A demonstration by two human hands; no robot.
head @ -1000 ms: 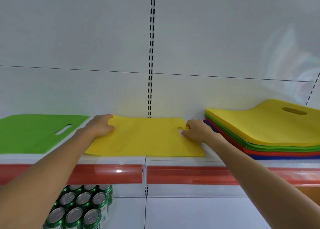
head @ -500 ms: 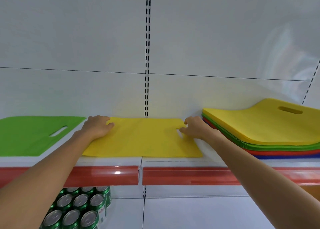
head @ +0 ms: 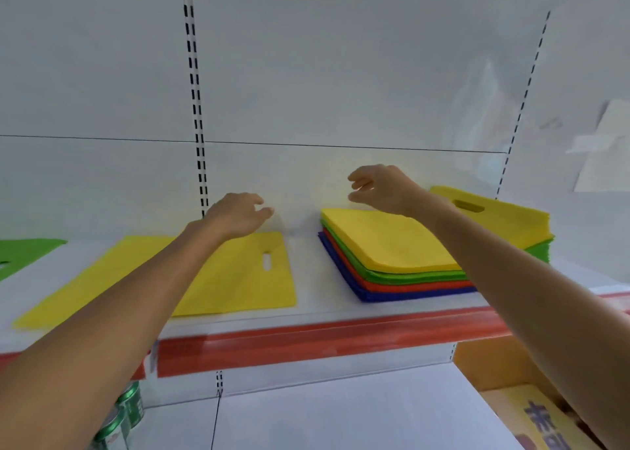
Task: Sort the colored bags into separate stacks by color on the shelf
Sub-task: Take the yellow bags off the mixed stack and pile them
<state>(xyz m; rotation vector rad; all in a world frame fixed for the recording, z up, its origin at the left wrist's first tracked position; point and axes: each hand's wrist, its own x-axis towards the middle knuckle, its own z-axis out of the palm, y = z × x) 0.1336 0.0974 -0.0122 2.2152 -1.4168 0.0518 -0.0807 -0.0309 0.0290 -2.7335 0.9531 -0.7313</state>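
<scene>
Having released the yellow bag [head: 245,279] flat on the shelf [head: 317,313], left hand [head: 235,216] and right hand [head: 381,190], fingers [head: 358,185] slack and empty, approach the mixed stack [head: 392,241].

The left hand [head: 238,215] hangs in the air just left of the frame's centre, palm down, its fingers loosely curled and the thumb pointing right, gripping nothing. Its bare left forearm [head: 136,296] runs up to it from the lower left corner. The right hand [head: 383,190] sits slightly higher, right of centre, fingers relaxed and spread toward the left with nothing in them, on a bare right forearm [head: 511,269] that slants in from the lower right edge.
</scene>
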